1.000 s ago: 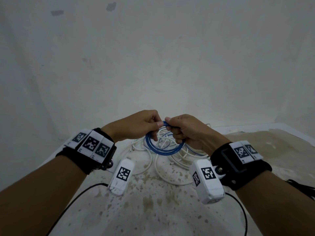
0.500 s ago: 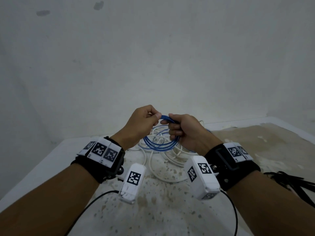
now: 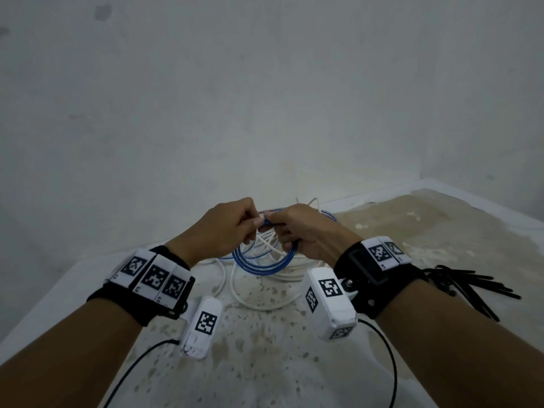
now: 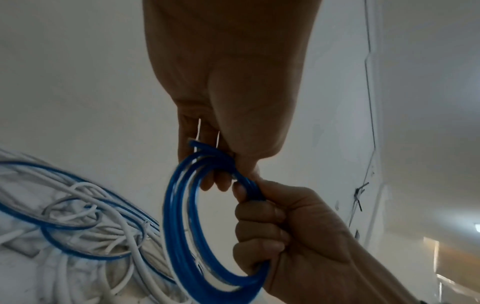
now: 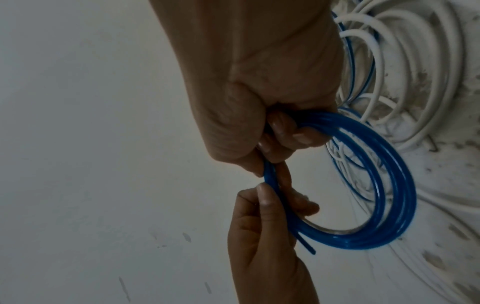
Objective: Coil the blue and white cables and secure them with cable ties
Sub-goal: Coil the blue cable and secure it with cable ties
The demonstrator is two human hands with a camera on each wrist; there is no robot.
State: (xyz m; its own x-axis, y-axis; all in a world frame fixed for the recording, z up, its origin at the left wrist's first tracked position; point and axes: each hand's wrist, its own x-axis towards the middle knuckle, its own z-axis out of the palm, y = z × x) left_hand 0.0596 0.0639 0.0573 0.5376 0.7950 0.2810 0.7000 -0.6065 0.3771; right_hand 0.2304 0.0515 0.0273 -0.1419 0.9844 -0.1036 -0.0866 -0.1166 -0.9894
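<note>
Both hands clench one coil of glossy blue plastic cable [image 3: 265,262] above the bench.
Right hand [image 3: 306,234] grips the coil's top; left hand [image 3: 226,228] pinches it just beside; loose white cables [image 3: 259,301] lie below.

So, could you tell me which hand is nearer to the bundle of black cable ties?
Right. The right hand grips the blue coil, with the black cable ties just beyond its wrist; the left hand pinches the coil on the far side.

Head view looks down from above; both wrist views, close in, share the blue coil [image 4: 207,236].
</note>
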